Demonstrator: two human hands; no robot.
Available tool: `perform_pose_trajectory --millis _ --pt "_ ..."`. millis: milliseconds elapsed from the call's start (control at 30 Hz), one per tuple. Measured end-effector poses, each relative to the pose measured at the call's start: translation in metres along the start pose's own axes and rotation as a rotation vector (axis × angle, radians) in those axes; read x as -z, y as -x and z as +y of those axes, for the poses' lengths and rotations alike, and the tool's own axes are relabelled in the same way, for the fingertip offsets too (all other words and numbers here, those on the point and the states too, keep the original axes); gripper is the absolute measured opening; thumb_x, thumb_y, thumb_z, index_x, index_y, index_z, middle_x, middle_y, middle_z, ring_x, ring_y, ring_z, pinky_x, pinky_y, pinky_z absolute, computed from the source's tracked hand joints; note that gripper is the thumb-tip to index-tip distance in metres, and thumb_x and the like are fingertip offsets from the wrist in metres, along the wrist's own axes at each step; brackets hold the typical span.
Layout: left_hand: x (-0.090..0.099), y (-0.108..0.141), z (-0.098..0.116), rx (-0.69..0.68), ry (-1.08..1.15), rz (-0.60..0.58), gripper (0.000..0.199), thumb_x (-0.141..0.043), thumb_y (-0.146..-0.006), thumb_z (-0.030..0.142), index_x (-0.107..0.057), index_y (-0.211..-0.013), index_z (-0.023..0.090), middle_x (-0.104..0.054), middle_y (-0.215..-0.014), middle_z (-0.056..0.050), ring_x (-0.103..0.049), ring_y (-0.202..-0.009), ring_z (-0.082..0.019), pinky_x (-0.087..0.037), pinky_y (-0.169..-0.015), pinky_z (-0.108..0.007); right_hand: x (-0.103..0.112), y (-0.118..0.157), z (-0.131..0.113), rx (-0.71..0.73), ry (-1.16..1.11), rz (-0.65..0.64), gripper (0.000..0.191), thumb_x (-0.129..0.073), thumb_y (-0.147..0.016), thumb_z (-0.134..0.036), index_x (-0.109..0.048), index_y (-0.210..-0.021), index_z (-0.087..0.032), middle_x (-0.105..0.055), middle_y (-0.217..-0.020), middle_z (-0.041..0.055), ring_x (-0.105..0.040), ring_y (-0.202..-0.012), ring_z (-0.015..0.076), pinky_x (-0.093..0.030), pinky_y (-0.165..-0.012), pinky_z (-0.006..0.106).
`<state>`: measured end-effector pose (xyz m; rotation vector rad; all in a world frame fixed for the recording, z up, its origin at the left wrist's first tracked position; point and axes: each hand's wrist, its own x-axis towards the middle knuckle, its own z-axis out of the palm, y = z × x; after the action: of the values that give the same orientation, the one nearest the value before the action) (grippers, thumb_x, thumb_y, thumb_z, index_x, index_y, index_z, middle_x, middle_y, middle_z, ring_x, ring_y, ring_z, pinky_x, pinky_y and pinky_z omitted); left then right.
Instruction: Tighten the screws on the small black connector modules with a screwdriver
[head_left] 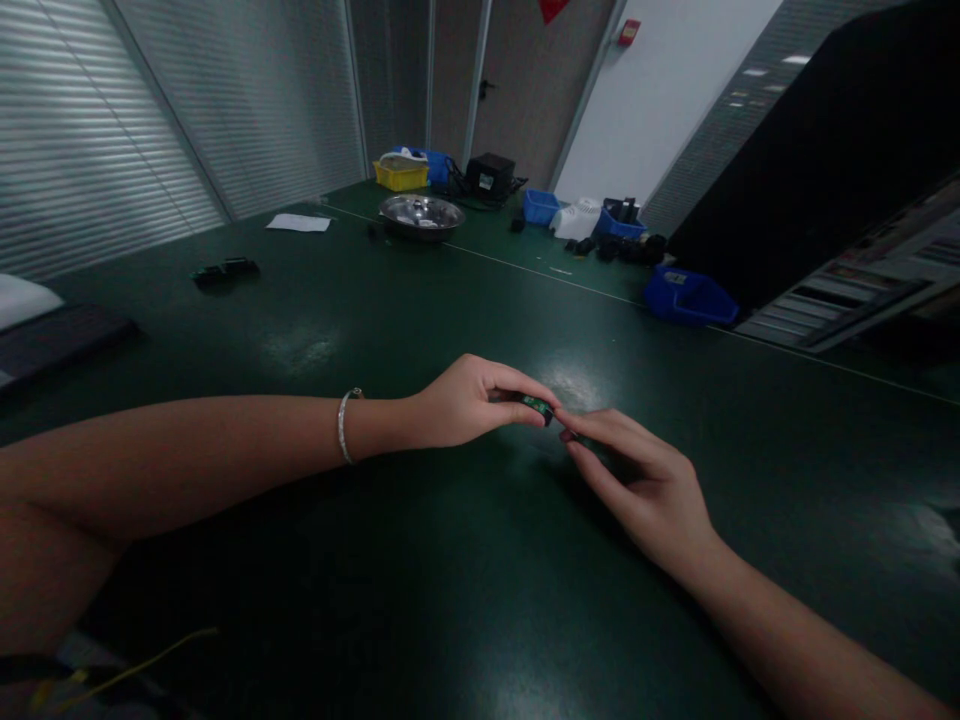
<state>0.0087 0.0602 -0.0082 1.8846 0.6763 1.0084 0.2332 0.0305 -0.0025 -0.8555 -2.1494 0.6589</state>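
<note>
Between the thumb and fingers of my left hand (480, 400) is a small green circuit board (537, 405) with a dark edge. It is held a little above the dark green tabletop (420, 560). From the right, the fingertips of my right hand (645, 470) meet the board's end. My right thumb and forefinger pinch around something tiny and dark at that end, too small to name. Part of the board is hidden by my left fingers.
At the back stand a metal bowl (422, 216), a yellow bin (401, 177), a black box (491, 175) and blue bins (690, 297). Farther left lie dark small parts (225, 270) and a white paper (298, 222). A dark flat object (67, 340) sits at the left edge.
</note>
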Motion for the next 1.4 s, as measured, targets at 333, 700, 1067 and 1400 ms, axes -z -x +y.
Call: perform_pose_trajectory --millis 333,700,1067,1400 --pt "0.0002 0.0005 0.0040 -0.058 -0.132 -0.001 0.024 -0.069 -0.081 0.015 -0.072 -0.105 0.019 -0.075 -0.102 -0.008 -0.069 -0.096 -0.021 -0.051 -0.085 -0.030 -0.0008 -0.0014 -0.0009 0.015 0.013 0.008 0.032 -0.059 -0.088 -0.015 -0.068 -0.116 -0.028 -0.068 -0.095 0.0061 -0.066 -0.084 0.0214 -0.054 -0.071 0.035" --pt "-0.0034 0.0009 -0.0023 -0.052 0.015 0.035 0.026 -0.069 -0.081 0.013 -0.071 -0.107 0.015 -0.074 -0.103 -0.010 -0.068 -0.097 -0.020 -0.052 -0.086 -0.030 -0.0014 0.0018 -0.0016 -0.029 -0.017 0.013 0.034 -0.059 -0.088 -0.014 -0.066 -0.118 -0.028 -0.066 -0.099 0.0057 -0.065 -0.088 0.0212 -0.052 -0.073 0.034" --pt "-0.0035 -0.0003 -0.0018 0.039 0.061 0.012 0.026 -0.069 -0.079 0.012 -0.071 -0.104 0.013 -0.074 -0.101 -0.010 -0.068 -0.095 -0.021 -0.052 -0.085 -0.031 -0.0017 0.0009 -0.0003 -0.007 -0.025 0.010 0.033 -0.059 -0.088 -0.013 -0.068 -0.117 -0.028 -0.067 -0.097 0.0059 -0.065 -0.087 0.0209 -0.053 -0.073 0.033" --pt "-0.0045 -0.0001 -0.0024 0.038 0.119 -0.022 0.027 -0.068 -0.080 0.010 -0.070 -0.106 0.014 -0.072 -0.102 -0.009 -0.066 -0.099 -0.020 -0.051 -0.090 -0.031 -0.0015 0.0008 -0.0028 0.001 -0.034 0.000 0.035 -0.059 -0.087 -0.011 -0.067 -0.117 -0.028 -0.065 -0.097 0.0053 -0.064 -0.089 0.0205 -0.051 -0.076 0.033"
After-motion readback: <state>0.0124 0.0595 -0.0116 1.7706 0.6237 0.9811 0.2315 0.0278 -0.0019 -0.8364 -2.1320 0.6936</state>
